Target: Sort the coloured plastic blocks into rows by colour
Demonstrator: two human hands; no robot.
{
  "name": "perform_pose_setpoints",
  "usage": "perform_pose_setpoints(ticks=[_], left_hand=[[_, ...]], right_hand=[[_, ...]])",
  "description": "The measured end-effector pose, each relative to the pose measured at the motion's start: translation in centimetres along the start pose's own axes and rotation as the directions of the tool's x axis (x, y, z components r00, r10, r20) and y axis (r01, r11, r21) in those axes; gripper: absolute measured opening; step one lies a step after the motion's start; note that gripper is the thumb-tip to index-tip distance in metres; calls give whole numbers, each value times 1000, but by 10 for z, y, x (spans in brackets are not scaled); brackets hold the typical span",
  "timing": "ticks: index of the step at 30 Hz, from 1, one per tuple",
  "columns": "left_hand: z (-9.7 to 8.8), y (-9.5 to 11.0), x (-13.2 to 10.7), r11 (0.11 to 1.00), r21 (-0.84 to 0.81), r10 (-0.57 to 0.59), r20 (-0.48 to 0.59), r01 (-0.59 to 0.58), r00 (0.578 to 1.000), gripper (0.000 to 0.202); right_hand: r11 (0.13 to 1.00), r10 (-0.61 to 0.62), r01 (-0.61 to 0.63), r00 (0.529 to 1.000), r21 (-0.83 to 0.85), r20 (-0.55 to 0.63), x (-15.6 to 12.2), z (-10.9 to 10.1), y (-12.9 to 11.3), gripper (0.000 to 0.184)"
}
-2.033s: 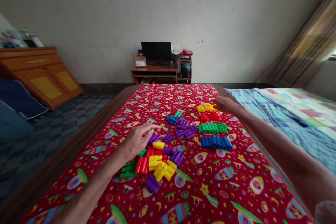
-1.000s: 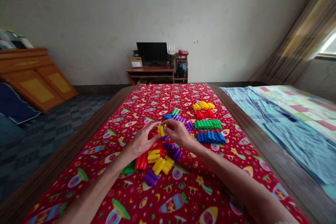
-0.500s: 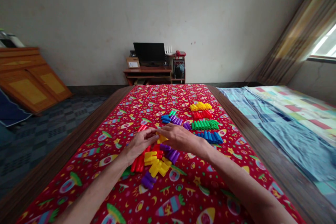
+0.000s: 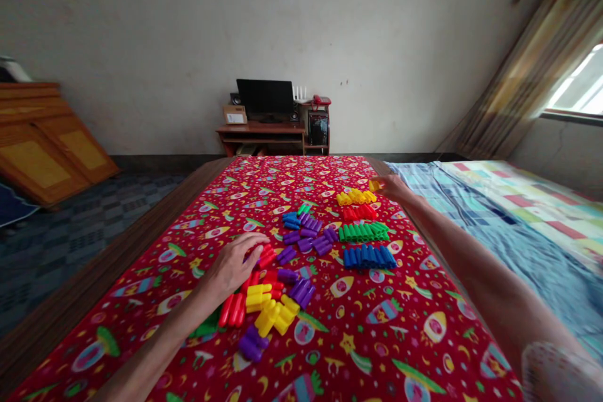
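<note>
My right hand (image 4: 393,188) reaches to the table's far right side and pinches a yellow plastic block (image 4: 375,185), just beyond the right end of a row of yellow blocks (image 4: 355,196). Over the loose pile rests my left hand (image 4: 238,262), its thumb and fingers curved but apart. By its fingertips lie red tube-shaped blocks (image 4: 267,256); more red blocks (image 4: 232,310) sit under the wrist. Closer to me are a cluster of yellow blocks (image 4: 277,315) and a purple block (image 4: 253,344).
Rows of red (image 4: 358,211), green (image 4: 363,232) and blue blocks (image 4: 370,257) line the right side. Purple blocks (image 4: 306,243) and a blue block (image 4: 291,220) lie mid-table on the red patterned cloth (image 4: 348,301). A bed (image 4: 509,213) adjoins the right edge.
My right hand has moved from the pile to the far right with a yellow block. My left hand has parted from it and stays at the pile. The view has shifted slightly.
</note>
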State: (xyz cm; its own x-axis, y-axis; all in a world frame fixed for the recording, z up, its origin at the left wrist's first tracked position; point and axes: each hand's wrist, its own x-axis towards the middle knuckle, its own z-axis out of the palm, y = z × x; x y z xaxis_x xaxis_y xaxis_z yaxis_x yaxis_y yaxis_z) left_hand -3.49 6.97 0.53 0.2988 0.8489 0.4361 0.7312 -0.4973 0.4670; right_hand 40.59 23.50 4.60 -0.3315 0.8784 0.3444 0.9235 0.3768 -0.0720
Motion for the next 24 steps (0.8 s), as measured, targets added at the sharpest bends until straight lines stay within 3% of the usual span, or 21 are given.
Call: perform_pose_setpoints(ticks=[6,10,17,21,24], left_hand=[[2,-4,-3,997,58,56,3,-56,998,32],[4,-6,-4,995,68,71,0,-71,997,33],[5,-21,-4,992,116,41,-3,-40,999,35],[13,-36,-8,985,172,-5,-3,6,1000,37],[18,-36,-12,992,126,11,44,-16,999,35]], right_hand=[[993,-71,56,987,104,143,11,14,2,46],[996,-81,72,976,56,201,15,13,0,55],[995,-70,63,993,71,97,5,-4,-10,37],[970,-190,185,982,160,13,-10,-24,-42,29],[903,-274,289,957,318,-93,-33,-31,-100,27]])
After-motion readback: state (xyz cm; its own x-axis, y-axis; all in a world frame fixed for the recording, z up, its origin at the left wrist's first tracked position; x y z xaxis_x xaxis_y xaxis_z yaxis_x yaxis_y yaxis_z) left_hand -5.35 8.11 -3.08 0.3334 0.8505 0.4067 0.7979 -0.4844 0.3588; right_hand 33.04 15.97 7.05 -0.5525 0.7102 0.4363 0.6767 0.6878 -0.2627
